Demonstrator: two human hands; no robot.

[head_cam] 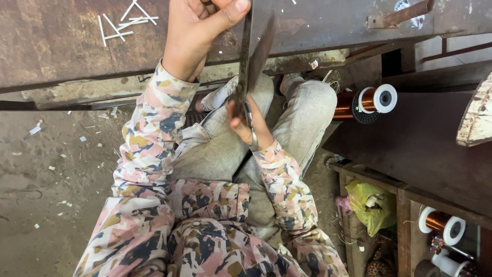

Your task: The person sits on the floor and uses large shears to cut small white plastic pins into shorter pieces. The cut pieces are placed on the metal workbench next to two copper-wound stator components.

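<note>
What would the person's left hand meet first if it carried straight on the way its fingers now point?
The left hand points up the picture over the rusty metal bench. The picture's top edge cuts the fingers off, so nothing further shows in that line; depth is unclear.

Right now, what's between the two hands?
In the head view, a dark grey sheet and the long scissor blades span the stretch from the left hand down to the right hand.

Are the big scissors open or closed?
Open. The large dark metal scissors show two blades spread apart in a narrow V near the left hand; the right hand grips the handles.
</note>
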